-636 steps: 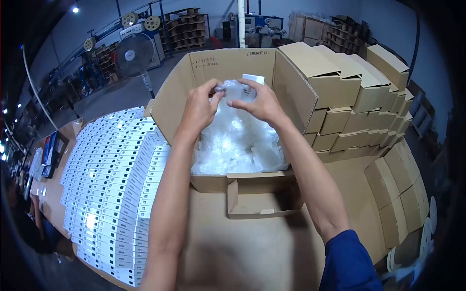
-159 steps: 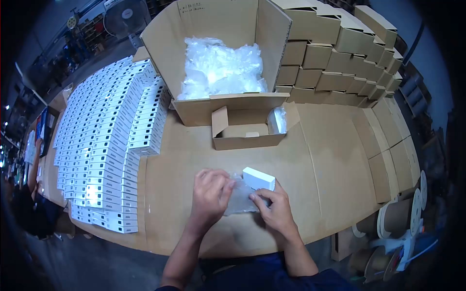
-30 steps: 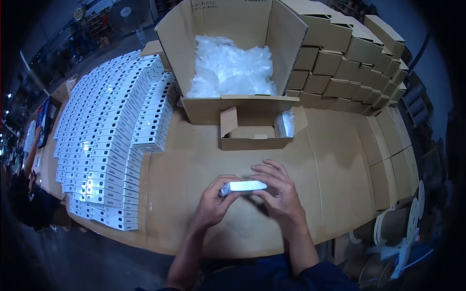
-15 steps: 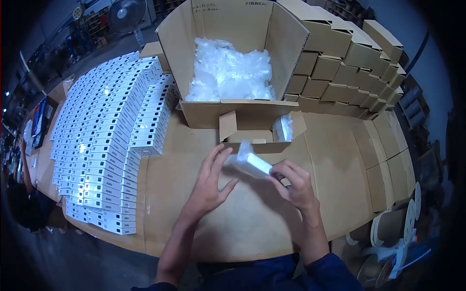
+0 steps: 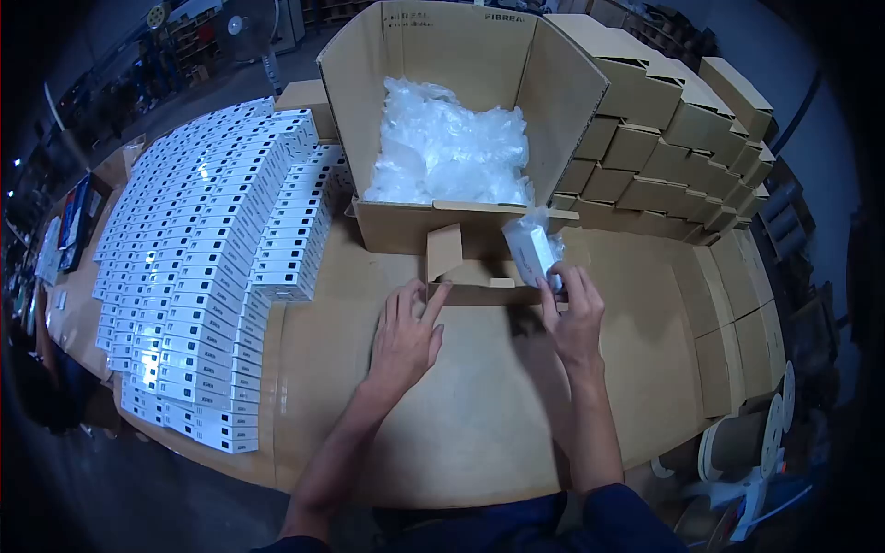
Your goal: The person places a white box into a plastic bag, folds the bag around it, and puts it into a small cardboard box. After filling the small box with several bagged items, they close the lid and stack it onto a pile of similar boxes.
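Bagged white box [image 5: 533, 255] above small carton [image 5: 490, 296]

Slim, straight-edged, in crinkled clear plastic [image 5: 525, 221]; tilted over the right end of the brown cardboard carton. Right hand [image 5: 575, 311]: thumb and fingers pinched on its lower end. Left hand [image 5: 404, 343]: fingers spread, tips at the carton's near left corner.

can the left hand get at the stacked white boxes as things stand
Probably yes: the left hand holds nothing visible, and only brown tabletop shows between it and the stacked white oblong boxes with black squares. It is at the front edge of the small open brown cardboard box.
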A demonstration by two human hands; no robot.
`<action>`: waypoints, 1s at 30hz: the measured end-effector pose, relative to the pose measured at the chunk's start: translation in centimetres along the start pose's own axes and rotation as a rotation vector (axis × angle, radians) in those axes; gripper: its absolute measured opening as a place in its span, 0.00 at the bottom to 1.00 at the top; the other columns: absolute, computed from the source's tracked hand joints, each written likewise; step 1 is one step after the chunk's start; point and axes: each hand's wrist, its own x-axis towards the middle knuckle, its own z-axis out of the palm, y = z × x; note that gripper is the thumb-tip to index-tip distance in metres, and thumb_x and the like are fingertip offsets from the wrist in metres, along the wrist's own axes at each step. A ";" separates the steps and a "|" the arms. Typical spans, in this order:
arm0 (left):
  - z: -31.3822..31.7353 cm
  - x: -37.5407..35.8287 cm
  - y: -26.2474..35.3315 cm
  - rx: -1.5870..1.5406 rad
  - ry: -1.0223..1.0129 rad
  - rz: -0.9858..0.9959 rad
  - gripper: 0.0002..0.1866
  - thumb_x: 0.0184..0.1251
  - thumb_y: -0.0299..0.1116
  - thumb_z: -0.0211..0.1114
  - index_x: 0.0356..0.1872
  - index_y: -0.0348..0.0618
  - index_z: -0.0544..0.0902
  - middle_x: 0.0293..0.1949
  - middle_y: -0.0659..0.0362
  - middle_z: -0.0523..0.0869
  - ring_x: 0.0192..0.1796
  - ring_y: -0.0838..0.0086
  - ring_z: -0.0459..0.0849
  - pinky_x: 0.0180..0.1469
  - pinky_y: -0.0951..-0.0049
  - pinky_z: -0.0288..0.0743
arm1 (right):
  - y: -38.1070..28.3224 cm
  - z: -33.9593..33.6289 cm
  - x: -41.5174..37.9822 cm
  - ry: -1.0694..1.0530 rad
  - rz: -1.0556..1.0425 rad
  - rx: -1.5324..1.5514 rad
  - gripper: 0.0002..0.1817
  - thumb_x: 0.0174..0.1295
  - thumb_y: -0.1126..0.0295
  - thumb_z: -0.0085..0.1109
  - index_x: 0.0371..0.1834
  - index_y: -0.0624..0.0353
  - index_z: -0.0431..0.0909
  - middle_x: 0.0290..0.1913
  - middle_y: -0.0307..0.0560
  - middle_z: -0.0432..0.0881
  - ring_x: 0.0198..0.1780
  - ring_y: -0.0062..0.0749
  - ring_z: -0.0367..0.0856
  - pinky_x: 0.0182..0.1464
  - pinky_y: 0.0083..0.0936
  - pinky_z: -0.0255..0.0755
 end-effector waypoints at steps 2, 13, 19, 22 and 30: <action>0.2 0.1 -0.3 -0.027 -0.009 -0.021 0.40 0.62 0.29 0.73 0.78 0.56 0.70 0.64 0.46 0.69 0.66 0.49 0.72 0.78 0.41 0.62 | 0.4 0.5 0.1 -0.039 0.092 0.027 0.11 0.65 0.78 0.69 0.49 0.62 0.81 0.40 0.53 0.82 0.34 0.45 0.88 0.34 0.40 0.81; -0.6 0.6 -0.4 0.167 0.046 0.002 0.36 0.63 0.29 0.71 0.74 0.60 0.75 0.68 0.50 0.68 0.74 0.47 0.66 0.77 0.25 0.53 | 3.0 3.5 -0.1 0.025 0.124 -0.228 0.07 0.62 0.74 0.70 0.38 0.66 0.82 0.39 0.58 0.81 0.38 0.58 0.84 0.42 0.51 0.78; -0.3 0.8 -0.6 0.159 0.027 -0.006 0.34 0.63 0.29 0.69 0.73 0.61 0.76 0.69 0.50 0.70 0.74 0.46 0.67 0.77 0.25 0.52 | 2.1 3.5 0.0 -0.051 0.229 -0.318 0.05 0.63 0.73 0.69 0.34 0.65 0.86 0.39 0.57 0.81 0.40 0.56 0.83 0.43 0.47 0.76; -0.5 0.8 -0.6 0.153 0.030 0.008 0.36 0.62 0.27 0.71 0.74 0.60 0.75 0.68 0.49 0.69 0.72 0.48 0.69 0.76 0.26 0.53 | 2.0 3.1 -0.2 -0.111 0.237 -0.408 0.08 0.66 0.69 0.67 0.40 0.63 0.88 0.46 0.54 0.82 0.48 0.52 0.82 0.50 0.46 0.73; -3.5 -1.6 -1.7 0.110 0.041 0.010 0.43 0.60 0.30 0.74 0.79 0.59 0.70 0.69 0.50 0.72 0.67 0.54 0.75 0.68 0.52 0.71 | -2.6 2.7 -3.0 -0.138 0.046 -0.451 0.28 0.65 0.66 0.67 0.70 0.57 0.77 0.76 0.58 0.68 0.68 0.58 0.69 0.68 0.53 0.61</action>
